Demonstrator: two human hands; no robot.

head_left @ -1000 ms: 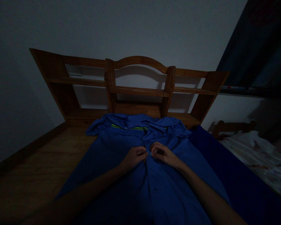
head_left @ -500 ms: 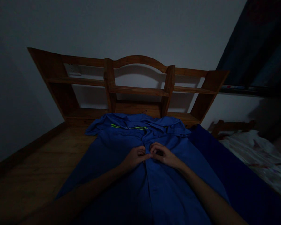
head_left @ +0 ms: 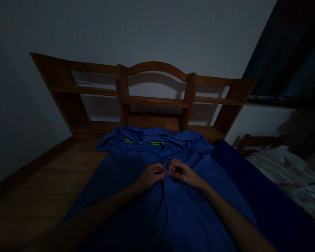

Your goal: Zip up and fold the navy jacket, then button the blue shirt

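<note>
A blue work shirt (head_left: 131,168) lies spread out in front of me, its front placket running down the middle. My left hand (head_left: 153,174) is closed in a pinch at the placket edge. Facing it, my right hand (head_left: 182,172) has thumb and fingers curled on the placket's other side. Between the two thumb tips shows a tiny pale spot, perhaps a button (head_left: 168,172). The cloth right under the fingertips is mostly hidden. A bright yellow-green stripe (head_left: 152,143) crosses the shirt near its bunched upper end.
Behind the shirt stands a wooden shelf unit (head_left: 157,101) against the wall. The wooden surface (head_left: 42,178) shows at left. Dark blue cloth (head_left: 241,175) lies at right, with a white plastic bag (head_left: 291,162) beyond it. The room is dim.
My thumb tips have drawn slightly apart, and the small pale spot now shows between them. The shirt lies as before.
</note>
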